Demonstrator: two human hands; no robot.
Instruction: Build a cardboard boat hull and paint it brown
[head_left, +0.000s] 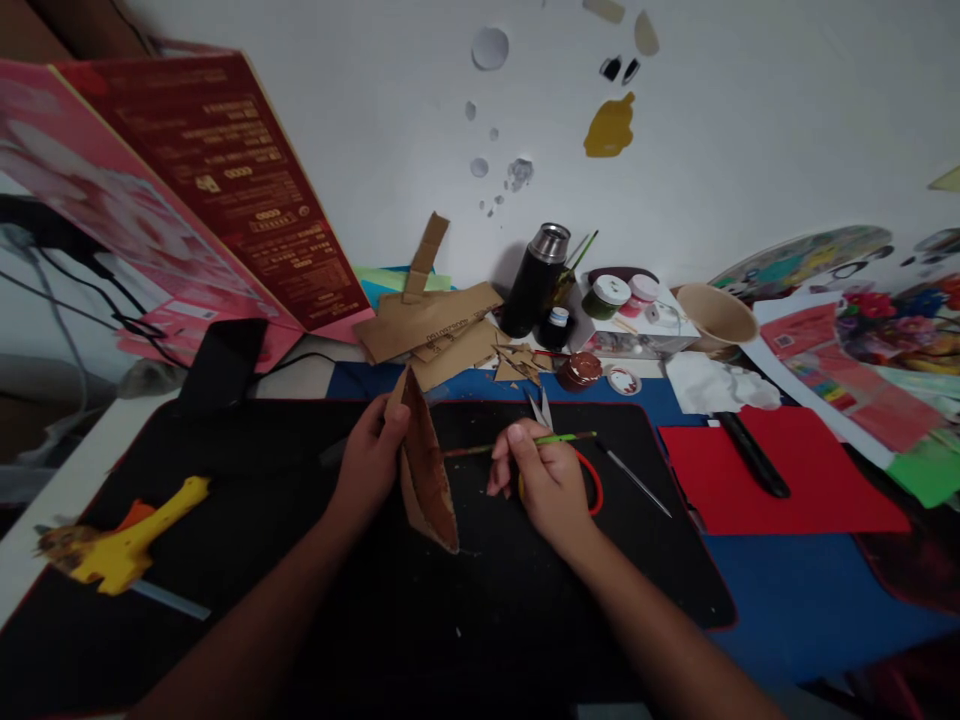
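Note:
My left hand point(373, 450) grips a folded cardboard piece point(429, 470) by its upper left side, thumb on the near face. The piece is long and pointed, with brown colour on its inner face. Held between the thumb and fingers of my right hand point(541, 478) is a thin green paintbrush point(559, 438). Its dark tip points left, at the cardboard's right edge; whether they touch I cannot tell. Scissors point(594, 482) with red and yellow handles lie partly hidden behind my right hand. A jar of brown paint point(580, 371) stands behind them.
A yellow glue gun point(135, 540) lies at the left of the black mat point(285, 520), near a phone point(225, 365). Cardboard scraps point(442, 330), a black flask point(534, 280) and paint jars point(607, 292) stand behind. At right are a pen point(634, 480) and red sheet point(810, 500).

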